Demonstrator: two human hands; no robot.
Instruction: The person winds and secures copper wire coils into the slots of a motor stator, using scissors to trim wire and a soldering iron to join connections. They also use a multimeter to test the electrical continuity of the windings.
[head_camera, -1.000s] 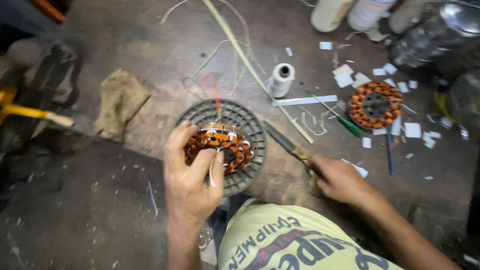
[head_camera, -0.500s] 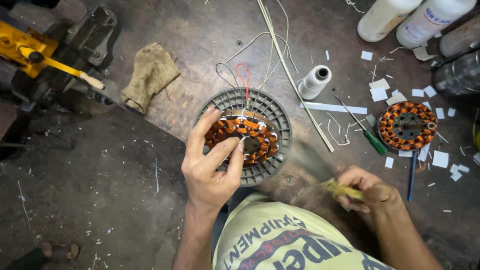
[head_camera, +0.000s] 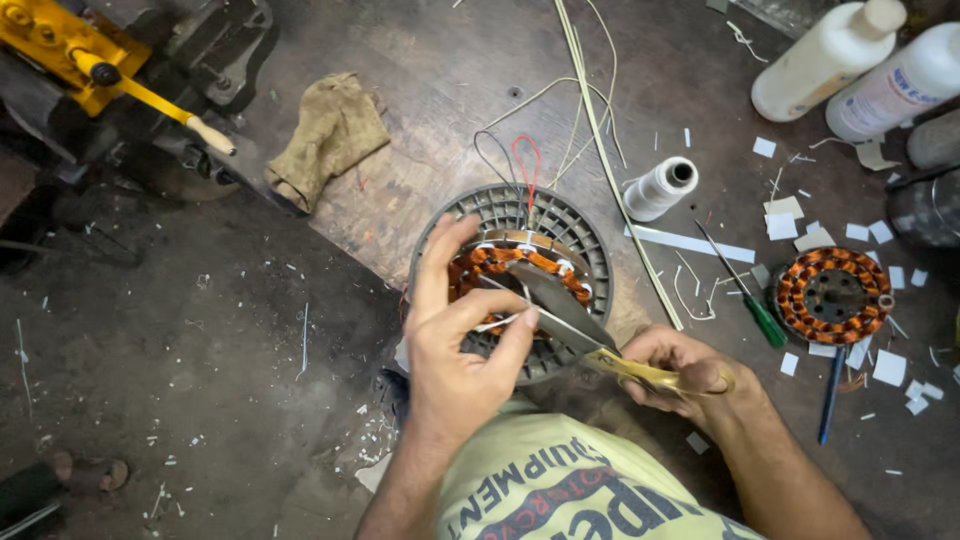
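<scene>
A copper-wound stator (head_camera: 495, 262) sits on a round grey vented fan cover (head_camera: 570, 225) on the wooden board. My left hand (head_camera: 455, 340) rests on the stator, thumb and forefinger pinching a thin white strip at its winding. My right hand (head_camera: 690, 375) grips yellow-handled scissors (head_camera: 575, 325); their blades are parted and point up-left over the stator, close to my left fingertips. Red and black wire loops (head_camera: 525, 165) rise from the far side of the stator.
A second wound stator (head_camera: 832, 295) lies at right among white paper scraps, with a green screwdriver (head_camera: 745, 295) and a spool of white thread (head_camera: 660, 187) nearby. White bottles (head_camera: 830, 60) stand top right, a tan rag (head_camera: 330, 135) and yellow tool (head_camera: 90, 65) top left.
My right hand picked up the scissors from the board and brought them over the stator with the blades apart. My left hand stayed on the winding.
</scene>
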